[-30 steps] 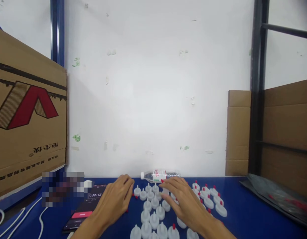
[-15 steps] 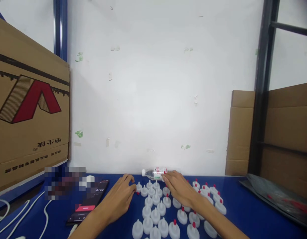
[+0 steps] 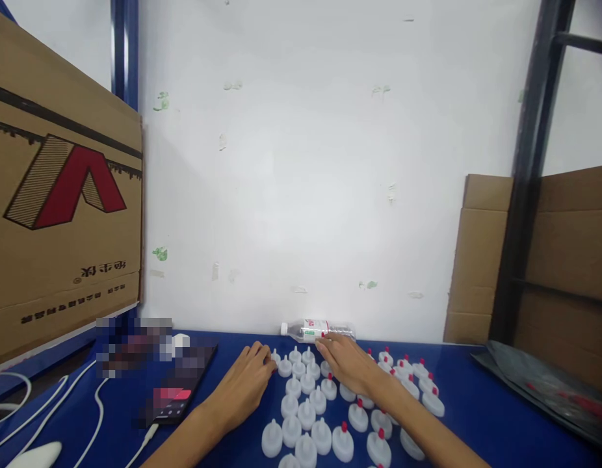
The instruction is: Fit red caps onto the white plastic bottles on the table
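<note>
Cardboard carton: [image 3: 71,175] stands at ten o'clock from the left hand, printed with a red and striped emblem and dark lettering.
White cables: [image 3: 100,404] lie in loose curves at eight to nine o'clock from the phone; one ends in a plug at the phone's near end.
Phone: [image 3: 194,370] lies face up at nine o'clock from the left hand, a red bar lit on its dark screen.
Left hand: [image 3: 252,376] low over the table, back up, fingers bent, tips right beside the leftmost far nozzle cap; a small red speck [image 3: 273,372] shows at the fingertips, but whether they pinch it I cannot tell.
Bare nozzle caps: [image 3: 306,414] white, upright, crowded between the hands and toward six o'clock, mainly at three to five o'clock from the left hand.
Bottle: [image 3: 315,331] clear, on its side by the wall [image 3: 281,169], at ten o'clock from the right hand, its screw top pointing to nine.
Right hand: [image 3: 347,359] palm down, fingers toward ten o'clock; a red tip [image 3: 324,335] shows beside the fingertips, the grip hidden, so I cannot tell whether it holds anything.
Red-tipped caps: [image 3: 342,444] white with red ends, upright, spread from three round to seven o'clock of the right hand.
Grey bag: [image 3: 539,367] lies at three o'clock from that hand, red shapes showing on it.
</note>
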`<move>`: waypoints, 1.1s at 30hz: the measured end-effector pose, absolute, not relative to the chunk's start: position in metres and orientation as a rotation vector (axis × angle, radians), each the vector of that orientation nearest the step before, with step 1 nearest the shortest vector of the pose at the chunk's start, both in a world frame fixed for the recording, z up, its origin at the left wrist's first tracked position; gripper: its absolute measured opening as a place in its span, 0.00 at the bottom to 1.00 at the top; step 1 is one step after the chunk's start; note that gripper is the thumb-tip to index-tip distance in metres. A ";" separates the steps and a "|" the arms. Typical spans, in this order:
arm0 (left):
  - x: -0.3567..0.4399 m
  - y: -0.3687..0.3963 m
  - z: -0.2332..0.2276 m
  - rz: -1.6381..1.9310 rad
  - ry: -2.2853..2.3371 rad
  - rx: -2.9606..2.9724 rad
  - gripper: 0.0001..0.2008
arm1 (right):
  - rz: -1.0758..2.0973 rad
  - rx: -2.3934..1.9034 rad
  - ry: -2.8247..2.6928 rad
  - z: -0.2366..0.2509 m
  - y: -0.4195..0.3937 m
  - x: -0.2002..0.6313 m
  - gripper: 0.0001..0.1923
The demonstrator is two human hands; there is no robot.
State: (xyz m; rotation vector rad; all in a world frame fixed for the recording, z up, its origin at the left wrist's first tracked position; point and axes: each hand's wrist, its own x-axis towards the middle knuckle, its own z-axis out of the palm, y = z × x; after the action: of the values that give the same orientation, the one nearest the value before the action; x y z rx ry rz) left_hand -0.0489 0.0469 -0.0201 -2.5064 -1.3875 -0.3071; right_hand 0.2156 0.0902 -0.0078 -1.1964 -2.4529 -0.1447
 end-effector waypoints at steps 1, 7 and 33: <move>-0.049 0.049 -0.022 -0.301 -1.378 -2.504 0.16 | -0.142 -1.196 -2.456 -0.009 0.090 0.216 0.26; -0.050 0.056 -0.029 -0.325 -1.336 -2.456 0.17 | -0.144 -1.197 -2.442 -0.005 0.087 0.218 0.26; -0.043 0.043 -0.015 -0.744 -1.032 -2.394 0.10 | 0.019 -0.516 -2.642 -0.023 -0.006 0.203 0.06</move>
State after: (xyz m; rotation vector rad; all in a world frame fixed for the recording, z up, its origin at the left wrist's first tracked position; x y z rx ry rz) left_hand -0.0428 0.0429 -0.0146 -2.3939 -1.0317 -0.7436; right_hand 0.2034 -0.0062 -0.0230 -0.5156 -2.6417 0.0189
